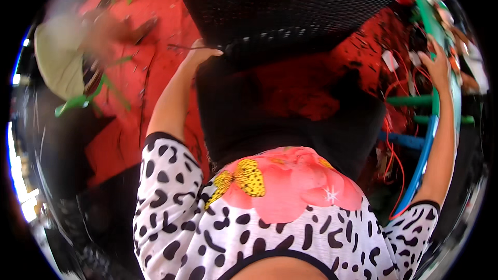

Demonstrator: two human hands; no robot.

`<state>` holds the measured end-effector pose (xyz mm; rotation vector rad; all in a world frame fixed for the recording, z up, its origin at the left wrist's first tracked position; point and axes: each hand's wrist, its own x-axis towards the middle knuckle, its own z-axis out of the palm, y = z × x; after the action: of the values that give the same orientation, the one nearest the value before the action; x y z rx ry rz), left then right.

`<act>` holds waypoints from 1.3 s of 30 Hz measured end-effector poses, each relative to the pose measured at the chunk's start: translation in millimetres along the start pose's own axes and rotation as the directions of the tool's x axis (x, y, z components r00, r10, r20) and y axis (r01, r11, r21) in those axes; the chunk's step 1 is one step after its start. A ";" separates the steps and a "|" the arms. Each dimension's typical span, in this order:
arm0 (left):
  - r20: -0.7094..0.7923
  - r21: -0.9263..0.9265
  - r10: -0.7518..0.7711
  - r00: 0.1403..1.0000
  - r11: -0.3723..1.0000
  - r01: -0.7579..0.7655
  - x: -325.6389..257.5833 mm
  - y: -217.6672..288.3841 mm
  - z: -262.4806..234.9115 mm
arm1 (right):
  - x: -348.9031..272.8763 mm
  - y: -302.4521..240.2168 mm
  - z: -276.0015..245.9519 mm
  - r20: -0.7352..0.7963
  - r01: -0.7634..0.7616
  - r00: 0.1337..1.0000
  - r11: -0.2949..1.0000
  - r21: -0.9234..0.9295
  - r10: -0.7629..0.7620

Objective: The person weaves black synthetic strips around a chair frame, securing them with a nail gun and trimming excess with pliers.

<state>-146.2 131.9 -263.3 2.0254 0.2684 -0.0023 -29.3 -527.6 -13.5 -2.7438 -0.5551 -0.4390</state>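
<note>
Red floor sheet, green piece

The woven panel is showing black, its weave glinting pale grey. The floor sheet is gleaming red. The shirt is displaying irregular black spots on white, black trim, a pink floral print and a yellow butterfly dotted black. One rail is appearing green, another rail blue; a thin cord is standing out orange-red.

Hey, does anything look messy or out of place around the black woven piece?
Yes, dark scraps lie scattered on the red sheet right of the black woven piece, and a red cord trails loosely there, looking untidy.
</note>
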 end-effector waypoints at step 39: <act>-0.141 0.947 0.574 0.806 0.317 -0.060 -71.9 223.0 -34.3 | 130.5 -27.7 65.3 0.158 0.257 0.961 0.947 -0.191 -0.229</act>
<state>-177.8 52.8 -42.4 3.2070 0.1207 0.8067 89.1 -437.9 -20.1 -2.9337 -0.9398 -0.3912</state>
